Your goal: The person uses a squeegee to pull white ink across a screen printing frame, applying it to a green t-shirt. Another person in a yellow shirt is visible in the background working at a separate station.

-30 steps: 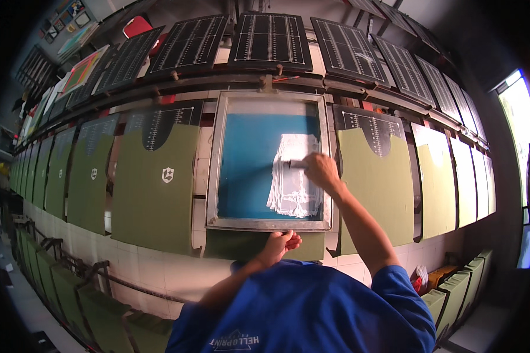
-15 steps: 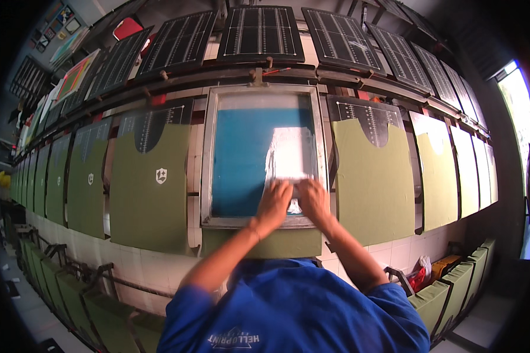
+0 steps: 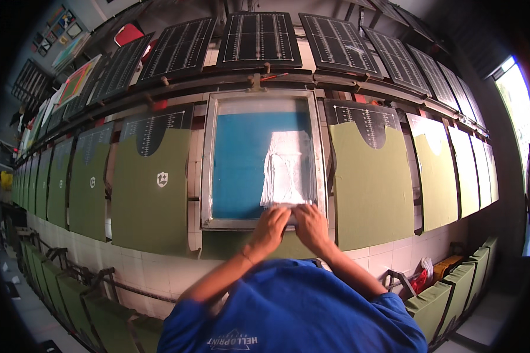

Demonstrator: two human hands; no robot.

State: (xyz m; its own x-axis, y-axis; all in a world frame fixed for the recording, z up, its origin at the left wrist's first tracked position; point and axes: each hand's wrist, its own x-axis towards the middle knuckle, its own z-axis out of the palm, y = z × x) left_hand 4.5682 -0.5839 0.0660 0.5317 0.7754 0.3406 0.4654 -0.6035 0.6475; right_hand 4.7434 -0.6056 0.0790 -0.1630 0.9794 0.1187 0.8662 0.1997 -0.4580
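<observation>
My left hand (image 3: 270,229) and my right hand (image 3: 311,226) are closed side by side on a squeegee (image 3: 291,218), mostly hidden under my fingers. It rests near the close end of a metal-framed printing screen (image 3: 206,165). Blue mesh (image 3: 238,162) fills the frame, and a streaky patch of white ink (image 3: 287,173) stretches away from the squeegee on its right half. Green fabric (image 3: 241,244) shows under the near edge of the frame.
Left of the screen, a green shirt piece (image 3: 150,220) with a white emblem lies on a board; a plain green piece (image 3: 371,194) lies to the right. Further boards line both sides. Black ruled boards (image 3: 259,38) stand beyond a rail (image 3: 188,81). Green padded pieces (image 3: 433,303) flank me below.
Both hands have drawn the squeegee toward me, down to the near end of the screen. More of the streaky white ink is now uncovered behind it. The view has shifted slightly.
</observation>
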